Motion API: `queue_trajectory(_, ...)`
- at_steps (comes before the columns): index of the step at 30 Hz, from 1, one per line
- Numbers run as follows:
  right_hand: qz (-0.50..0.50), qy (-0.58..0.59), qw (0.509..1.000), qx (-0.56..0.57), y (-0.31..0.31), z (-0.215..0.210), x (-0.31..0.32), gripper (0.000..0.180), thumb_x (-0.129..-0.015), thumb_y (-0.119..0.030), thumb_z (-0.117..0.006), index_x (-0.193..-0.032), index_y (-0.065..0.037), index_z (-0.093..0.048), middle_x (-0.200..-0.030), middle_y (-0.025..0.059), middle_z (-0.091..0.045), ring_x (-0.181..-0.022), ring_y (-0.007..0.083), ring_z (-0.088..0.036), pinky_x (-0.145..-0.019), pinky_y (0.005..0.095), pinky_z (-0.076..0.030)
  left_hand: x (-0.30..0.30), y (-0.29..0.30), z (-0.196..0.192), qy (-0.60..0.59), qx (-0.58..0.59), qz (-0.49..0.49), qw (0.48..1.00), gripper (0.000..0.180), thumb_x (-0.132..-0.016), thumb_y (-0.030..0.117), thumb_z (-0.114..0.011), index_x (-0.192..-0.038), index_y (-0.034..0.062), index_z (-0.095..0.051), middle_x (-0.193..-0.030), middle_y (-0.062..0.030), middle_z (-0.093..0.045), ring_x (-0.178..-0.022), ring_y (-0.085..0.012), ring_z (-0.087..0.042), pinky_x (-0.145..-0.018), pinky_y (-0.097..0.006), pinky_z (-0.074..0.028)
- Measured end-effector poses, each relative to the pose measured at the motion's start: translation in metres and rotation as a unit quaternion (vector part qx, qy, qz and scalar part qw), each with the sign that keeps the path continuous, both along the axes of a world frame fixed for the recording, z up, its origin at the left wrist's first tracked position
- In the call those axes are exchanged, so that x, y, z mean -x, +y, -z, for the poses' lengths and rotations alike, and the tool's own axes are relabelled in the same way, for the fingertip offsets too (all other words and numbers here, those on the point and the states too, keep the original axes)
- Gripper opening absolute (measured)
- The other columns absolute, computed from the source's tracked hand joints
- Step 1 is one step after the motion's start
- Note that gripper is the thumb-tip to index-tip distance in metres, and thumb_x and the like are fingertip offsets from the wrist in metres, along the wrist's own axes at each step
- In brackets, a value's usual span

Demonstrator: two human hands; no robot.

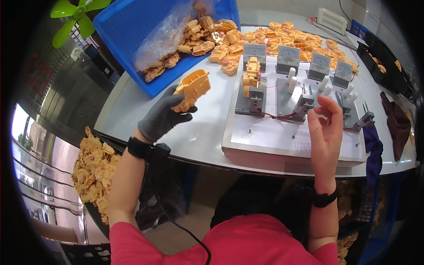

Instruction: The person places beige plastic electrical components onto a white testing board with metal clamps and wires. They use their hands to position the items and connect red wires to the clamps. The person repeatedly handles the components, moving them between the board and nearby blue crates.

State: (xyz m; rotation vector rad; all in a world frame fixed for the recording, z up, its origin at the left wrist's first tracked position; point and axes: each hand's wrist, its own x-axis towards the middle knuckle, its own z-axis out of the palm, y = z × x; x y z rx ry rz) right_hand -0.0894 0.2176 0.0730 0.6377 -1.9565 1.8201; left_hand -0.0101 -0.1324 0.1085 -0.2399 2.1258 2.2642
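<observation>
My left hand (163, 117), in a dark grey glove, is closed around an orange-tan moulded plastic part (194, 86), holding it above the left of the table. A white test board (265, 137) carries several grey metal stations, white posts and analog meters (288, 58). Another tan moulded part (251, 81) sits at the leftmost station, below its meter. My bare right hand (327, 132) is over the board's right half, beside a grey block (304, 106) with red wires. Its thumb and curled fingers are apart, and nothing shows between them.
A blue bin (128, 48) with plastic film and tan parts leans at the back left. More tan parts (274, 37) are heaped behind the meters, and another pile (95, 170) lies lower left. Dark cloths (395, 126) and a black tray (375, 62) are at the right.
</observation>
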Motion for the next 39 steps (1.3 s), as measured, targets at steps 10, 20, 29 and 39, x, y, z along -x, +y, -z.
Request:
queue_trajectory(10, -0.067, -0.073, 0.994, 0.043, -0.001, 0.017, 0.011, 0.025, -0.095, -0.01, -0.062, -0.119, -0.005, -0.057, -0.098, 0.0016, -0.055, -0.084, 0.0076, -0.052, -0.078, 0.0229, -0.045, -0.006, 0.048, -0.023, 0.028, -0.124, 0.028, 0.992, 0.056, -0.087, 0.009, -0.067, -0.137, 0.0036, -0.042, -0.114, -0.007, -0.058, -0.1, -0.0149, -0.06, -0.089, -0.03, -0.052)
queue_trajectory(20, -0.038, -0.035, 0.998, 0.036, -0.004, 0.019, 0.009, 0.024, -0.093, -0.009, -0.064, -0.117, -0.007, -0.061, -0.095, 0.0023, -0.056, -0.082, 0.0095, -0.056, -0.074, 0.0244, -0.047, 0.017, 0.078, -0.053, 0.101, 0.075, 0.013, 0.992, 0.065, -0.084, -0.001, -0.069, -0.141, 0.0081, -0.038, -0.12, -0.0065, -0.055, -0.107, -0.0166, -0.059, -0.095, -0.03, -0.049)
queue_trajectory(29, -0.052, -0.046, 0.997, 0.038, -0.002, 0.016, 0.007, 0.025, -0.093, -0.009, -0.063, -0.118, -0.006, -0.061, -0.094, 0.0052, -0.06, -0.08, 0.0118, -0.058, -0.073, 0.0264, -0.048, 0.039, 0.083, -0.06, 0.113, 0.144, 0.041, 0.982, 0.059, -0.084, -0.001, -0.069, -0.136, 0.0094, -0.042, -0.119, -0.005, -0.055, -0.108, -0.0152, -0.058, -0.096, -0.028, -0.048)
queue_trajectory(39, -0.059, -0.024, 0.997, 0.051, -0.002, 0.016, 0.007, 0.028, -0.091, -0.008, -0.064, -0.118, -0.004, -0.06, -0.097, 0.0078, -0.061, -0.082, 0.0159, -0.058, -0.076, 0.0292, -0.048, 0.064, 0.096, -0.079, 0.151, 0.342, 0.069, 0.925, 0.043, -0.085, 0.002, -0.069, -0.122, 0.0106, -0.05, -0.12, -0.0018, -0.05, -0.108, -0.0119, -0.052, -0.092, -0.024, -0.047)
